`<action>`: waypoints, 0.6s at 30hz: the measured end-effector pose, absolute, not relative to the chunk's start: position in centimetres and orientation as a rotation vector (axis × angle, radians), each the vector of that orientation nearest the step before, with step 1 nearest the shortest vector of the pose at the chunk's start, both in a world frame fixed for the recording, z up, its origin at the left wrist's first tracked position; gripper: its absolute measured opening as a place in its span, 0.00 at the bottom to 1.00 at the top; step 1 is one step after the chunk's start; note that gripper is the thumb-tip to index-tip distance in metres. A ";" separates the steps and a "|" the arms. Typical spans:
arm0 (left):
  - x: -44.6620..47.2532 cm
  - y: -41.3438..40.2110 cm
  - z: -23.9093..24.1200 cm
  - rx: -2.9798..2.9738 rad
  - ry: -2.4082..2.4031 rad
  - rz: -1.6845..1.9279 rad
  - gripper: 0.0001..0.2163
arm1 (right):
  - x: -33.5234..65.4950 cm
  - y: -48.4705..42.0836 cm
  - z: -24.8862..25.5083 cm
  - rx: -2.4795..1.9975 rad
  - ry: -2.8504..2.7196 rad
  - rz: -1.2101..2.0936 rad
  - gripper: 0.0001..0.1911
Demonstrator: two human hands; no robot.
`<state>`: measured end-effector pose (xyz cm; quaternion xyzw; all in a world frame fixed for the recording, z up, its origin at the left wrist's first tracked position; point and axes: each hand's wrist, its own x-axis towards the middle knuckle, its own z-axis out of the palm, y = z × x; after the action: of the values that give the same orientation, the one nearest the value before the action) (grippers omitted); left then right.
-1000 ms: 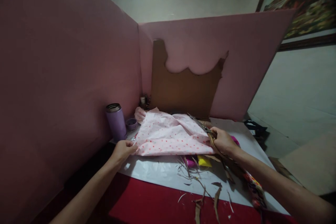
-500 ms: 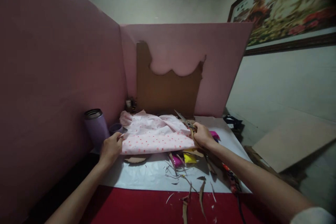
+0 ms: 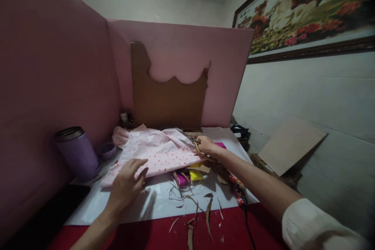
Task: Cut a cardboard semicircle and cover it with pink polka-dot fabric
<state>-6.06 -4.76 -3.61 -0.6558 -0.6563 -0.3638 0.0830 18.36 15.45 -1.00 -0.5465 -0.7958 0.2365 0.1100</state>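
Note:
A pale pink sheet with red dots [image 3: 164, 160], fabric or thin paper, lies crumpled across the white table cover. My left hand [image 3: 127, 181] hovers at its near left part, fingers spread and holding nothing. In my right hand [image 3: 206, 145] is a pair of scissors [image 3: 191, 139], its blades pointing up and left over the sheet's right side. Whether the blades are apart is hard to make out. By the sheet's near edge lie a magenta packet [image 3: 183, 179] and a yellow packet [image 3: 196, 174].
A purple tumbler [image 3: 77, 154] and a small purple bowl [image 3: 107, 150] stand on the left. Cut brown cardboard [image 3: 168, 103] leans against the pink partition [image 3: 225, 70]. Cardboard scraps [image 3: 208, 213] litter the front, near a black cord [image 3: 247, 224].
My left hand has let go of the sheet's left edge, and its fingers have opened. The sheet's near left corner now spreads further left. The view has turned right.

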 end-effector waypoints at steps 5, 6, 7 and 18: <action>-2.9 -5.5 -4.7 -2.192 -1.928 -1.133 0.07 | 17.6 14.9 -0.2 -1.595 -2.235 0.856 0.15; -2.5 -5.5 -4.7 -2.218 -1.928 -1.127 0.07 | 17.6 14.7 0.2 -1.588 -2.212 0.889 0.15; -2.1 -5.5 -4.6 -2.238 -1.931 -1.116 0.06 | 17.6 14.4 0.5 -1.576 -2.193 0.926 0.16; -0.3 -2.1 -3.9 -2.083 -1.846 -0.603 0.20 | 18.0 11.9 2.1 -1.461 -1.979 1.255 0.16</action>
<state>-0.32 -2.09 -3.86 -0.7236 -0.6412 -0.2093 0.1465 17.99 11.85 2.09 -0.5196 -0.7038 0.4463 0.1886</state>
